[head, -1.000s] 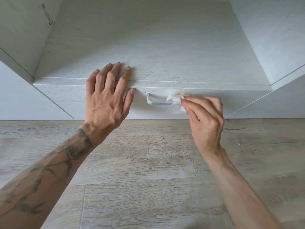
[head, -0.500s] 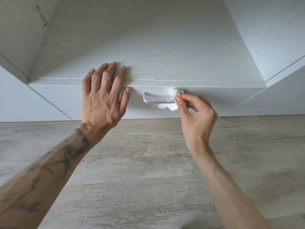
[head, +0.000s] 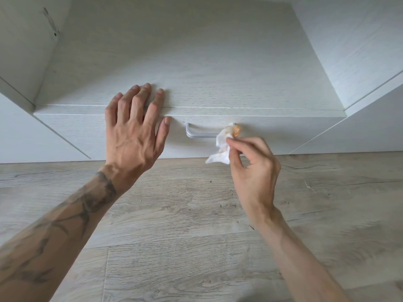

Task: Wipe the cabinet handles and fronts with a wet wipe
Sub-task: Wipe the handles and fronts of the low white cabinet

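Note:
A low white cabinet stands before me, seen from above, with a drawer front facing me. A silver bar handle runs across that front. My right hand pinches a crumpled white wet wipe, whose upper end is wrapped over the handle's right end and shows an orange-brown stain. My left hand lies flat with spread fingers on the cabinet's top front edge, left of the handle, holding nothing.
Pale wood-grain floor spreads below the cabinet. White cabinet sides or neighbouring fronts rise at the left and right. A small dark mark sits on the upper left panel.
My right hand has dropped lower and turned, pulling the wipe down off the handle's right part so more of it hangs free. The left hand has stayed flat on the top edge.

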Available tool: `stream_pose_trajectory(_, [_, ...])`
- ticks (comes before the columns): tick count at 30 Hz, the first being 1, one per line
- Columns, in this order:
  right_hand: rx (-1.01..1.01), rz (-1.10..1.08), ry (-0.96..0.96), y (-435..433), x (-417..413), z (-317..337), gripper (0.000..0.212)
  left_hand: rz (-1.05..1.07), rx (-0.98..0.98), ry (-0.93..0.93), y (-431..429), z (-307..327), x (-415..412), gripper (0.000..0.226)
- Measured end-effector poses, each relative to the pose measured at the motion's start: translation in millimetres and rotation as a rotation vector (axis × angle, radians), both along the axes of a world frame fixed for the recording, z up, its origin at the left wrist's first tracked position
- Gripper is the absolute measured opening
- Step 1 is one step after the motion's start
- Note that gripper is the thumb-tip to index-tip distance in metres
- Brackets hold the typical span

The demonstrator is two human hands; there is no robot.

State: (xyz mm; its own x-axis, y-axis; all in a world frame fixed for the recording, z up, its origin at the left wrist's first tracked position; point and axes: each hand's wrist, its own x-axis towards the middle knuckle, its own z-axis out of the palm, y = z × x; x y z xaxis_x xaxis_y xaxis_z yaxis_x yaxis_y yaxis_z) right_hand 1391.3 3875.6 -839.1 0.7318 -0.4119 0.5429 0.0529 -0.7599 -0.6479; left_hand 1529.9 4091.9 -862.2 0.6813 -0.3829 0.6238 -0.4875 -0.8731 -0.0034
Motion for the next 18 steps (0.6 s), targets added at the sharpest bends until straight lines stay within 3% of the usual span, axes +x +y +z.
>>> stream_pose_trajectory(6, [0.107,-0.133,-0.085,-19,14,6,0.020,-0.003,0.003,0.005,2,0,0,0.056])
stream_pose_trajectory(12, [0.125,-0.058,-0.006,-1,14,-6,0.023,0.003,-0.001,0.004,0,1,-1,0.055])
stream_pose_trajectory(16, [0.026,-0.008,-0.049,-3,-1,-5,0.017,0.003,-0.001,0.002,0,0,-1,0.055])
stream_pose_trajectory(18, [0.082,-0.040,-0.090,-9,3,-1,0.017,0.000,-0.005,0.003,0,1,-1,0.055])
